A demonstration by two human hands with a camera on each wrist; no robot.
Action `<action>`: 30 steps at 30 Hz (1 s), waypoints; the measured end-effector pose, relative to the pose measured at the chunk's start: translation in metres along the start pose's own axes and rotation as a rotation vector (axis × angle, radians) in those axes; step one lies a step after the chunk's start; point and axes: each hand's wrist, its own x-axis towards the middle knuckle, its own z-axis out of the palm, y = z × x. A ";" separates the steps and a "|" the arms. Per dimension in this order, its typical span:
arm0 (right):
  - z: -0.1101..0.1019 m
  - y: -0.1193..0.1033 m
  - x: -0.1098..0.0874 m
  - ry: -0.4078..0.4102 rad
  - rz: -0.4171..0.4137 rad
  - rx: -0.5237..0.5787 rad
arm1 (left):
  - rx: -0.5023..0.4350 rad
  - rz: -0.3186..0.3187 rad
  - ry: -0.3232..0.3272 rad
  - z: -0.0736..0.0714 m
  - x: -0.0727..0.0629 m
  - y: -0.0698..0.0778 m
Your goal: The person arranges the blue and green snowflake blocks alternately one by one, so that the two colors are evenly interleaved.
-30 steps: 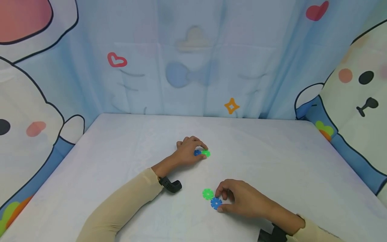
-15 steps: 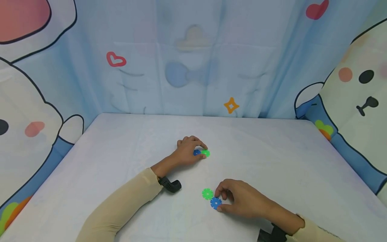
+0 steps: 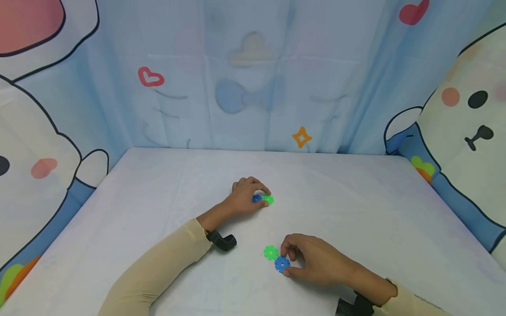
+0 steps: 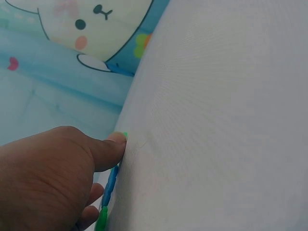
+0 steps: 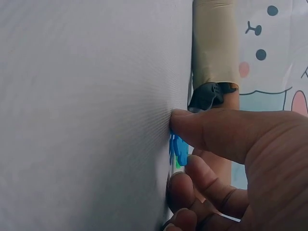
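Near the middle of the table, my left hand (image 3: 246,196) pinches a green notched plastic disc (image 3: 270,199) between thumb and fingers. Beside that disc, partly under the hand, is a blue disc (image 3: 256,198). The left wrist view shows blue (image 4: 110,185) and green (image 4: 101,219) disc edges in a row below the thumb. Closer to the front, my right hand (image 3: 316,260) pinches another blue notched disc (image 3: 282,264) by its rim. A second green disc (image 3: 270,253) lies against its upper left; whether the two are joined cannot be told.
The white-covered table (image 3: 189,175) spreads around both hands. Behind it hangs a light-blue printed curtain (image 3: 253,109) with cartoon animals at its sides. A black strap with a camera (image 3: 222,241) sits on the left wrist, another black device (image 3: 356,305) on the right.
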 end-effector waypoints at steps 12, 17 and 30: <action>0.000 0.006 0.002 -0.049 -0.078 0.114 | -0.007 0.015 0.002 -0.002 -0.002 0.002; 0.000 0.005 0.002 -0.042 -0.085 0.105 | 0.003 0.013 0.001 -0.001 -0.001 0.002; 0.002 0.008 0.004 -0.074 -0.228 0.159 | 0.002 0.014 0.004 -0.001 -0.001 0.001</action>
